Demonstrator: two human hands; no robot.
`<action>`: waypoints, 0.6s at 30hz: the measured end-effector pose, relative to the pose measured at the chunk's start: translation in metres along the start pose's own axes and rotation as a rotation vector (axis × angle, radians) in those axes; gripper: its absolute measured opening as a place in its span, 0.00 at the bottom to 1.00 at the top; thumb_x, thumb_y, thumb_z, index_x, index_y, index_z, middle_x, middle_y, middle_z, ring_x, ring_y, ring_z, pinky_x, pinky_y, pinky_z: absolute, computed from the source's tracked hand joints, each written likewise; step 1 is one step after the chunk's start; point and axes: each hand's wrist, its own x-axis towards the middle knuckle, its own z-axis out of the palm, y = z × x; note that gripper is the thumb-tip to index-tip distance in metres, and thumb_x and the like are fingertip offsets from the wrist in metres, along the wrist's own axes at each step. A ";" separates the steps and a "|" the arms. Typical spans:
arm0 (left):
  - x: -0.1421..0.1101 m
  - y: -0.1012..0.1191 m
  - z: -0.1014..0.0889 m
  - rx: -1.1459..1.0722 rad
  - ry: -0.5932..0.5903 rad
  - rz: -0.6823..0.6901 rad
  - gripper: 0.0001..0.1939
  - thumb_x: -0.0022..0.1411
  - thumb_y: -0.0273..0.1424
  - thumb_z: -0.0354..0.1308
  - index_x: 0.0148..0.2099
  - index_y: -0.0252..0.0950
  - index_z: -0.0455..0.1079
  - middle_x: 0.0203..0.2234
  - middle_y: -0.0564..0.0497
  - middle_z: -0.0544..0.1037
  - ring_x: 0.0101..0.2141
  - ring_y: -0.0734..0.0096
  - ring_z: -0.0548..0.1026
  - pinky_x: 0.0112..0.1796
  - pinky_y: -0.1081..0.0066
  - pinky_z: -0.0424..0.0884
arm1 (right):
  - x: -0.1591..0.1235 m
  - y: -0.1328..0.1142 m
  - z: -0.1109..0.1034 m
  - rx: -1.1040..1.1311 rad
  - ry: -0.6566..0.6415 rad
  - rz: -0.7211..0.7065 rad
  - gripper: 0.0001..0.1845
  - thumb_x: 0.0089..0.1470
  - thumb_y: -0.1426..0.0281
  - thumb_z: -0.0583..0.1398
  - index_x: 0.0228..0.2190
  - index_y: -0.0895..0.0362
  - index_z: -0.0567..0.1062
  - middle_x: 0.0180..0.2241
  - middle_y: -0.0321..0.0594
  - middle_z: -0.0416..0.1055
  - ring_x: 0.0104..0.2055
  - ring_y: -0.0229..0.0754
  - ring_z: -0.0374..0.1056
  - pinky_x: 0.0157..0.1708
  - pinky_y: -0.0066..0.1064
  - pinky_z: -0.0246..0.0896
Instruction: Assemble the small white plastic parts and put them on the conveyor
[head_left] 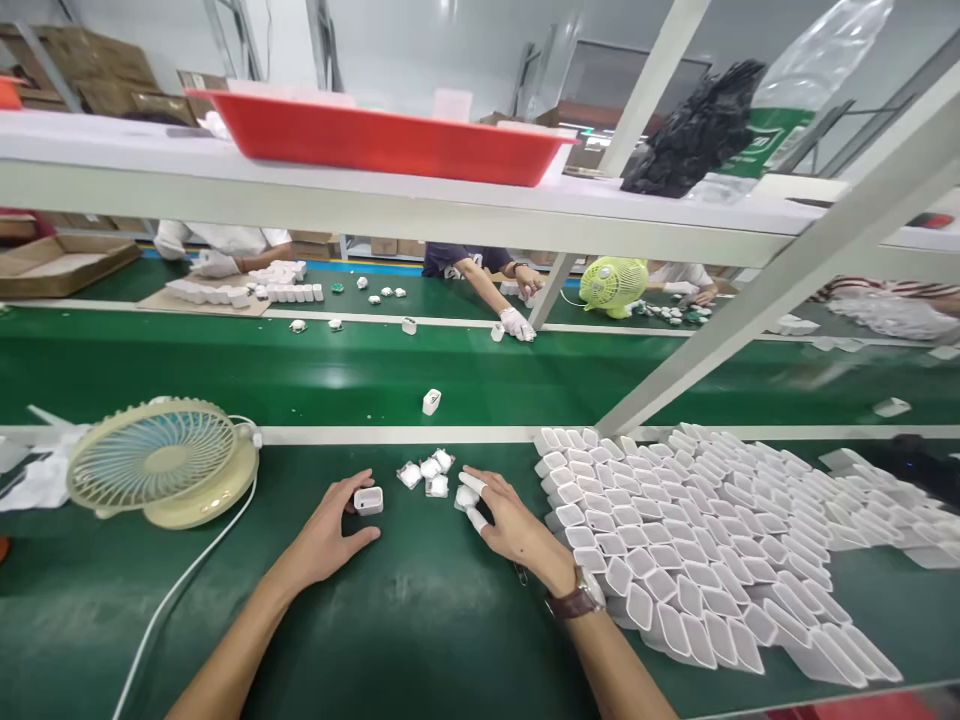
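Green bench [420, 640], hollow white cases [667, 555] massed to R. My L hand [328, 532] is spread, thumb well off index, round a small white box [368, 501]; can't tell if it's touching. My R hand [514, 520] pinches a white pc [466, 497] btwn capped thumb & index, near similar pcs [430, 468].

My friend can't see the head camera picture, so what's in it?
A person's left hand curves beside a small white case on a green table, and their right hand is at a small white piece near several others. Many white cases crowd the right; a fan stands left.
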 end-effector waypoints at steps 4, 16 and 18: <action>-0.001 -0.002 -0.002 -0.025 -0.030 0.032 0.33 0.68 0.33 0.59 0.71 0.48 0.56 0.56 0.44 0.72 0.37 0.64 0.74 0.47 0.56 0.76 | 0.001 0.004 -0.004 0.080 -0.092 -0.058 0.37 0.54 0.83 0.56 0.64 0.52 0.67 0.65 0.46 0.67 0.67 0.52 0.62 0.66 0.51 0.60; 0.001 0.003 0.013 0.017 0.047 0.052 0.23 0.67 0.34 0.62 0.63 0.45 0.68 0.45 0.47 0.76 0.39 0.62 0.75 0.42 0.62 0.77 | 0.012 -0.010 -0.009 0.271 0.107 -0.098 0.21 0.62 0.74 0.60 0.55 0.51 0.73 0.49 0.46 0.74 0.50 0.49 0.74 0.54 0.47 0.72; 0.001 0.006 0.016 0.005 0.075 0.109 0.23 0.68 0.32 0.61 0.63 0.44 0.67 0.50 0.45 0.76 0.48 0.58 0.75 0.48 0.59 0.76 | 0.016 -0.019 -0.006 0.451 0.168 -0.119 0.23 0.62 0.74 0.59 0.58 0.50 0.71 0.50 0.45 0.71 0.48 0.45 0.74 0.52 0.41 0.74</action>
